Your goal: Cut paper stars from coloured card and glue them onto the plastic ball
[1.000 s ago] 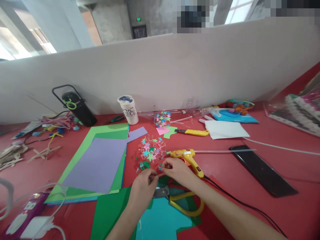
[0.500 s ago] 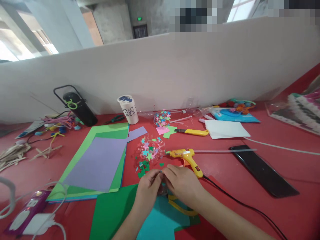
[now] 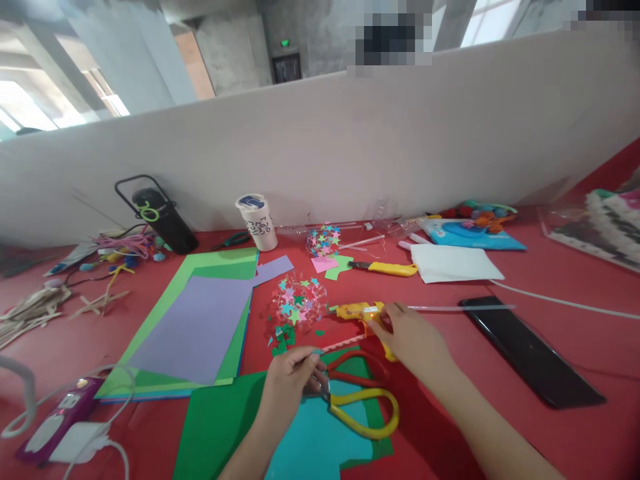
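Observation:
My left hand (image 3: 293,373) is closed in a pinch, with a small blue piece (image 3: 317,352) just showing at its fingertips; its shape is too small to make out. Beside and partly behind that hand lie scissors (image 3: 367,410) with one red and one yellow handle, resting on turquoise paper (image 3: 310,433) and green paper (image 3: 220,413). My right hand (image 3: 407,333) has its fingers around the yellow hot glue gun (image 3: 357,311), which lies on its side with a long clear glue stick (image 3: 455,308) out of its back. A striped straw (image 3: 345,344) stretches between the hands.
Beyond the hands are a clear ball with paper stars (image 3: 299,300), green scraps (image 3: 285,335), a yellow cutter (image 3: 385,268) and a white cup (image 3: 257,223). Purple paper (image 3: 195,327) tops a stack at left. A black phone-like slab (image 3: 530,350) lies at right.
My right hand has left my left hand and moved right onto the glue gun. The scissors' handles and the striped straw now show more fully. My left hand has dropped slightly.

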Demonstrator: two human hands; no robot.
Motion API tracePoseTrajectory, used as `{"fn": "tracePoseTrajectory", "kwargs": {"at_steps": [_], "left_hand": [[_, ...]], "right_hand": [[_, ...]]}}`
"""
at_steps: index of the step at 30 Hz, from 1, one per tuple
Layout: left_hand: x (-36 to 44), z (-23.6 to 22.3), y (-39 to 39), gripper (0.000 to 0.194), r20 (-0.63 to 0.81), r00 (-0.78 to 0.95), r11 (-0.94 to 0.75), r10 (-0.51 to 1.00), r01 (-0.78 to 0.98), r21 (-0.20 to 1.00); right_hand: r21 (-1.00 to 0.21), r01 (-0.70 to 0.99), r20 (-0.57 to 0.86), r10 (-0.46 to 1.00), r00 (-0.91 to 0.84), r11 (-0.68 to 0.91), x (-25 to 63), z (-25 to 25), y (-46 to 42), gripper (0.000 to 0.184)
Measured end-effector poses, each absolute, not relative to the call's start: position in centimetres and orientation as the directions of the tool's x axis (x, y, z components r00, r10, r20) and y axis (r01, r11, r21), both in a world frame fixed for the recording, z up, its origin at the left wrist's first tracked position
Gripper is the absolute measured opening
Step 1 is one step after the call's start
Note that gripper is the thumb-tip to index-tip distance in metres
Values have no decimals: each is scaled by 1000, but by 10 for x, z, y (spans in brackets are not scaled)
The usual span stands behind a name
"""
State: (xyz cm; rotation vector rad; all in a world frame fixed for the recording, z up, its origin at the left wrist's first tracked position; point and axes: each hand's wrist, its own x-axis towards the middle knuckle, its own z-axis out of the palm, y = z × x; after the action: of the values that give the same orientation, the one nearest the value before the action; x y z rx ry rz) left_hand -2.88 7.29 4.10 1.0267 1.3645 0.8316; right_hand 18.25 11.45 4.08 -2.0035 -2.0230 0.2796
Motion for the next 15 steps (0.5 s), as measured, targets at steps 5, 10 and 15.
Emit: {"fn": "tracePoseTrajectory", "kwargs": {"at_steps": [5, 10, 15], "left_hand": [[-23, 41, 74, 27, -358, 56, 354, 932, 70, 933], [-20, 39, 76, 30, -356, 83, 353, 931, 46, 934], [-19, 40, 79, 30, -366, 133, 365, 921, 34, 931]], "right_hand": [[-474, 877, -61, 996, 60, -82, 190, 24, 122, 17], [-695, 701, -141, 986, 86, -160, 197, 24, 126, 15], [-925, 330, -217, 975, -47, -190, 199, 42, 117, 29]]}}
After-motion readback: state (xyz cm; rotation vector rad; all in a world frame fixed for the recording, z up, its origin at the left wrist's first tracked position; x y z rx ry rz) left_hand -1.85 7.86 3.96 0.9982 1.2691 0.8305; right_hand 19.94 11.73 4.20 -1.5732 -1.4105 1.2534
